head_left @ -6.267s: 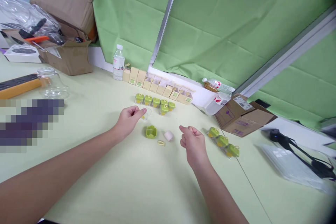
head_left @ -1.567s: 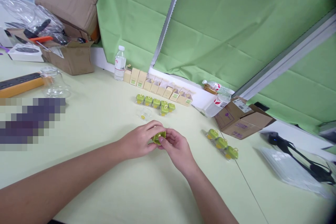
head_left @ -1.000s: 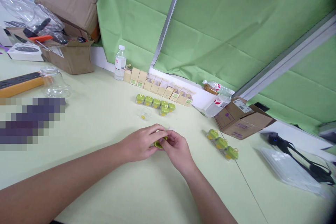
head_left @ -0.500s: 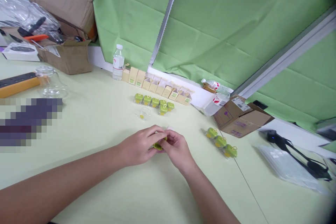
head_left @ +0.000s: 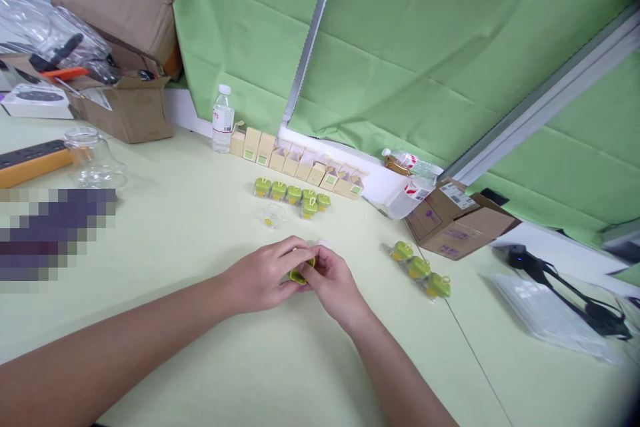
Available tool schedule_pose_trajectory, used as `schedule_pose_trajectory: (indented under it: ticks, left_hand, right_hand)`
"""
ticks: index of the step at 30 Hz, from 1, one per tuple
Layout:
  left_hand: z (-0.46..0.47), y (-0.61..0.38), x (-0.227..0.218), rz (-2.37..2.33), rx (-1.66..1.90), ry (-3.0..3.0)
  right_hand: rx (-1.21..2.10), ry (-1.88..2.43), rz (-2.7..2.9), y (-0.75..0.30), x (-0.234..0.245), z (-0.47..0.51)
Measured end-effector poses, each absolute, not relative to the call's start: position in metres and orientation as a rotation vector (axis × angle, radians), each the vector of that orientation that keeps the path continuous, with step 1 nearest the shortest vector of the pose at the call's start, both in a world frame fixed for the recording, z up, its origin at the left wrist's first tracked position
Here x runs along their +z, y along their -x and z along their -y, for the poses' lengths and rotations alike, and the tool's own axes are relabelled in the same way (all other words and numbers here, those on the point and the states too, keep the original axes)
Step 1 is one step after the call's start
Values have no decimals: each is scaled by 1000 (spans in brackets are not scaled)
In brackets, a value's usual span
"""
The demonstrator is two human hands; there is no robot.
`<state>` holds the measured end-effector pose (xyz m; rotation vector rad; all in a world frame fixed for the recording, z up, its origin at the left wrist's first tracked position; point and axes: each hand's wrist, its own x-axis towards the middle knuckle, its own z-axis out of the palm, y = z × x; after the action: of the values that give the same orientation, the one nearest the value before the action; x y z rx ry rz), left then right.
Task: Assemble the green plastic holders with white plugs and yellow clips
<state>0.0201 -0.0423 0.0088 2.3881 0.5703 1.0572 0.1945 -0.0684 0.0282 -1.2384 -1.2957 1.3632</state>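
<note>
So the green cup (head_left: 296, 277) is up off the desk (head_left: 210, 360) and between both hands now, and the clear shell (head_left: 271, 216) is out of the left hand (head_left: 265, 278) and lying over toward the desk's far edge, short of the little boxes (head_left: 291, 161). The yellow loop isn't lying out anymore either. Left fingers are curled snugly round the cup; the right hand (head_left: 336, 287) is closed in narrow on its other side, thumb dipping into the opening. My guess is that loop's getting worked into place, since the green pieces (head_left: 419, 267) nearer the right edge have loops on top. Next move probably calls for a steady left hold and a fine pinch. Can't be sure: knuckles cover most of the cup, the right fingertips are hidden, and only a sliver of pale block (head_left: 323, 243) pokes out behind.
</note>
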Motion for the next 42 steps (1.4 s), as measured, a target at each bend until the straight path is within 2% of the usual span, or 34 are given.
schedule_pose_trajectory:
  ticks: [42]
  left_hand:
    - [36,-18,7,-619,963,-2428]
  right_hand:
    - [1419,1271,1275,-196,26,63]
